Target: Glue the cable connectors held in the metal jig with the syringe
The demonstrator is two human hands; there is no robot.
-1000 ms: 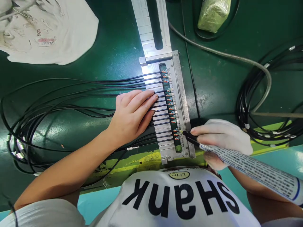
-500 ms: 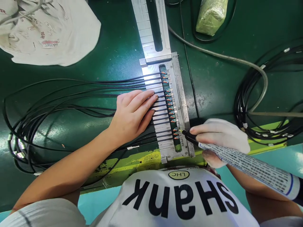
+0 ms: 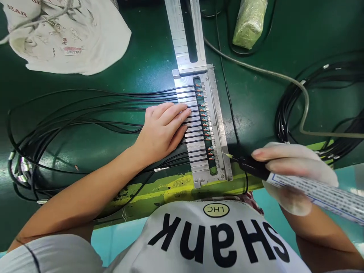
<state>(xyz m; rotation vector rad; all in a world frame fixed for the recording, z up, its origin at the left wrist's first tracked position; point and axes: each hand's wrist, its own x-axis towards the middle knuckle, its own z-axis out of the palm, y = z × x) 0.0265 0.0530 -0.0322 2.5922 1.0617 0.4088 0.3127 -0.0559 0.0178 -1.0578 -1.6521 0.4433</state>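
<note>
My left hand (image 3: 163, 131) is bare and lies over several black cables (image 3: 129, 101), its outstretched fingers resting on a slotted metal fixture (image 3: 196, 164). The cables run across the fixture in a row. Their stripped ends, with small orange and green wires (image 3: 204, 114), sit at connectors along the long slot. My right hand (image 3: 295, 167), in a white glove with bare-looking fingertips, grips a dispensing tube (image 3: 318, 195) with a printed white label and black front. Its thin pale tip (image 3: 227, 154) points at the lower connectors; whether it touches them I cannot tell.
A metal rail (image 3: 179, 38) extends from the fixture's far end. White printed cloth or bag (image 3: 93, 49) lies at the back left. A yellow-green wrapped block (image 3: 250, 26) and a grey hose (image 3: 256, 68) are at the back right. Coiled black cables (image 3: 281, 113) lie on the right.
My right hand and the tube have drawn back to the right, so the thin tip shows more. My left hand stays on the cables. The view has shifted slightly.
</note>
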